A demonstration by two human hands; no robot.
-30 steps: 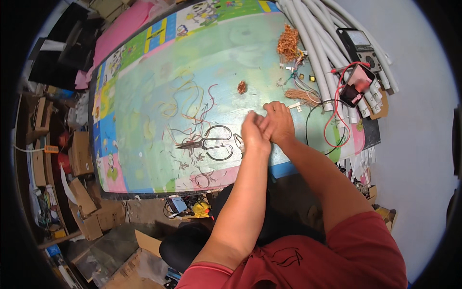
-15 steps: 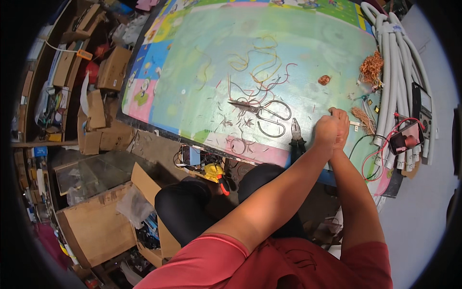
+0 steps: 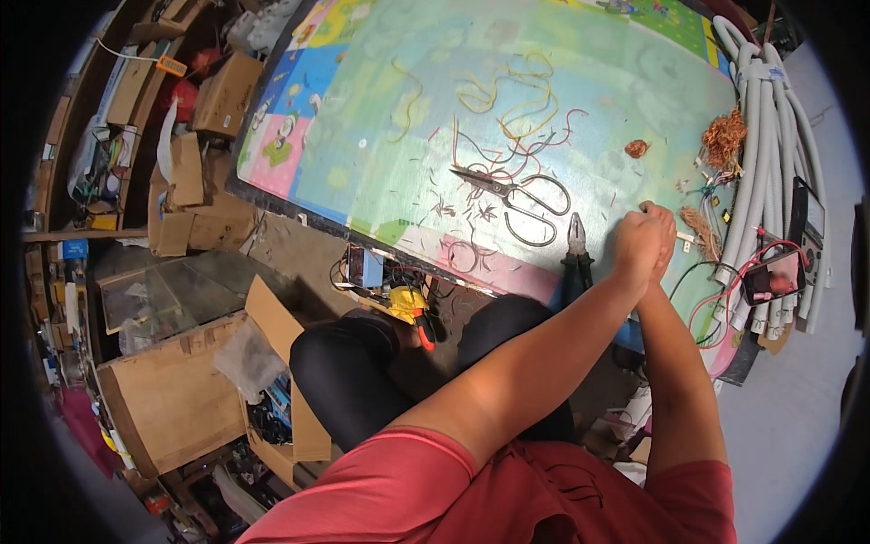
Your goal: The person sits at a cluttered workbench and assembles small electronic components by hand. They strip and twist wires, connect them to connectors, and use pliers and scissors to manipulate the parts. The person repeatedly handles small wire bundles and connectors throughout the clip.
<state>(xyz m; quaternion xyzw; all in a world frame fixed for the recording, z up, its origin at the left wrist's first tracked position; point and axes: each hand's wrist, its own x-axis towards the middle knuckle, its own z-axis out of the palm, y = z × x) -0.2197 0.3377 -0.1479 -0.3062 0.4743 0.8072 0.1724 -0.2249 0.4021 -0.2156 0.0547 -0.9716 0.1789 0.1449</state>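
Patterned tabletop (image 3: pixel 634 100): left hand (image 3: pixel 637 245), right hand (image 3: pixel 667 238) touching, fingers (image 3: pixel 660 212) curled, any hold hidden; pliers (image 3: pixel 576 247) left of fingers, probably stiff, weighty, best held by handles (image 3: pixel 571 276).

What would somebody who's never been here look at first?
Probably the big scissors with looped handles, lying on the colourful table, with pliers to their right. Then the left hand and right hand, close together right of the pliers. Farther right, the bundle of white tubes and a copper-coloured tangle beside it stand out too.
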